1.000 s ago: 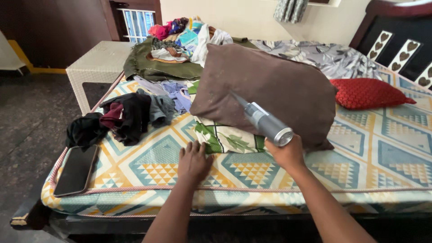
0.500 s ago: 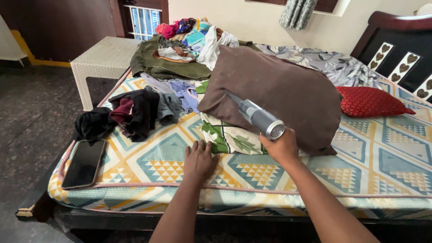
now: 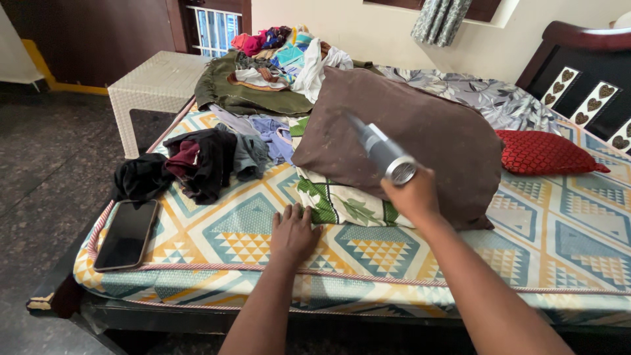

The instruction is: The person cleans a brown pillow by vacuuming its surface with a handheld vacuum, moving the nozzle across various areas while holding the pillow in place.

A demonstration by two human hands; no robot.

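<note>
Right hand (image 3: 413, 195) grips handheld vacuum (image 3: 384, 154), now raised, nozzle on brown pillow (image 3: 434, 135) | left hand (image 3: 293, 231) stays flat, open, on bed sheet (image 3: 230, 230) | cleaning pass climbing the pillow.

We saw a handheld vacuum (image 3: 383, 152) of smooth grey plastic with a shiny metallic end, a matt brown cloth pillow (image 3: 420, 131), a printed cotton bedsheet (image 3: 230, 230), and, at nine o'clock, a glossy black phone (image 3: 126, 234).
</note>
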